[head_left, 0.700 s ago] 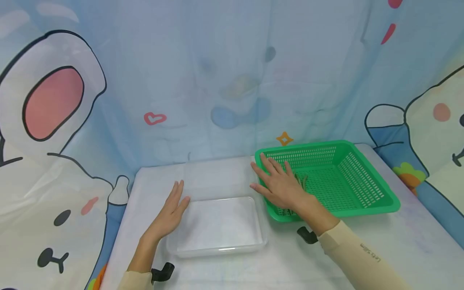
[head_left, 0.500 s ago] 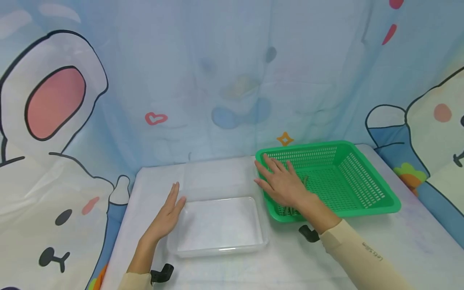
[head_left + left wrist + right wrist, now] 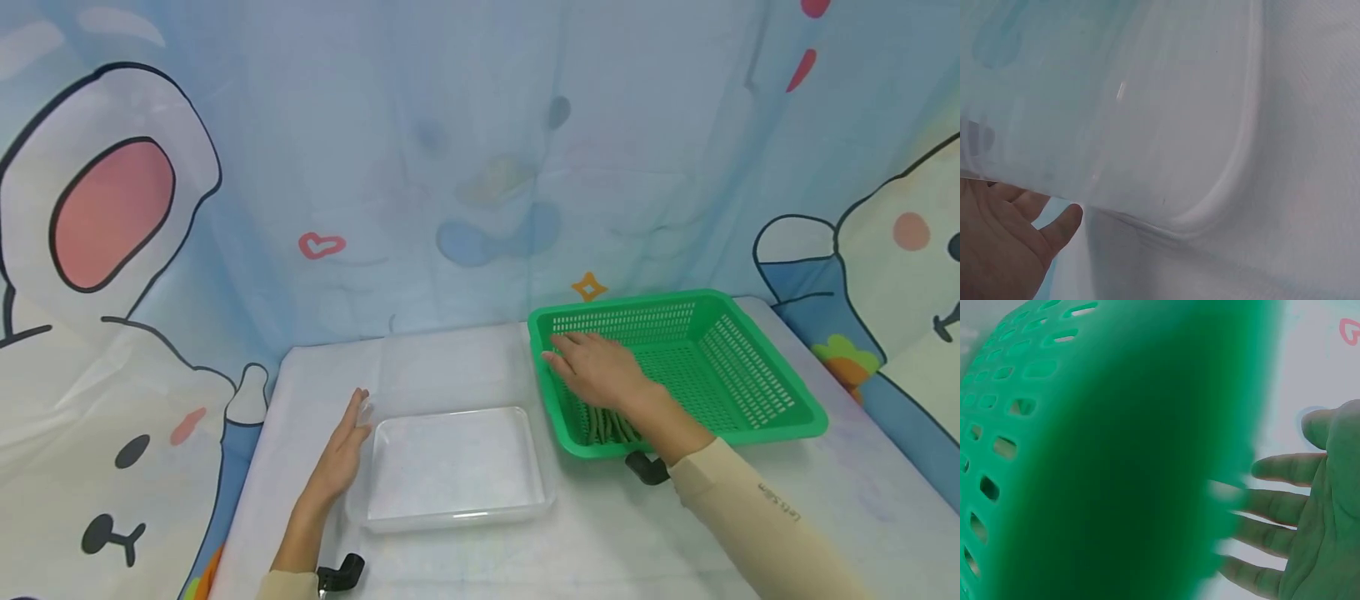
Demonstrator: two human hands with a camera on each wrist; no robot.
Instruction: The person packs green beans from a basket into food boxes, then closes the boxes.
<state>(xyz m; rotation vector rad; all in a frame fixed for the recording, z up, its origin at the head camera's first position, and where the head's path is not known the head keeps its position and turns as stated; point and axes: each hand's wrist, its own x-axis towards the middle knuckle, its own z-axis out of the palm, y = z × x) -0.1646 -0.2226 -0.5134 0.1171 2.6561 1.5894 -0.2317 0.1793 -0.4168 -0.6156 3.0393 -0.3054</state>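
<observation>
On the surface (image 3: 450,367), we are seeing a container (image 3: 457,467) left of a basket (image 3: 675,375), beans (image 3: 606,427) lying in the basket's near left. Our left hand (image 3: 341,454) is sitting at the container's left edge, our right hand (image 3: 596,367) over the basket's left side.

White-covered table (image 3: 450,367), clear tray (image 3: 457,471), green basket (image 3: 701,375)
</observation>
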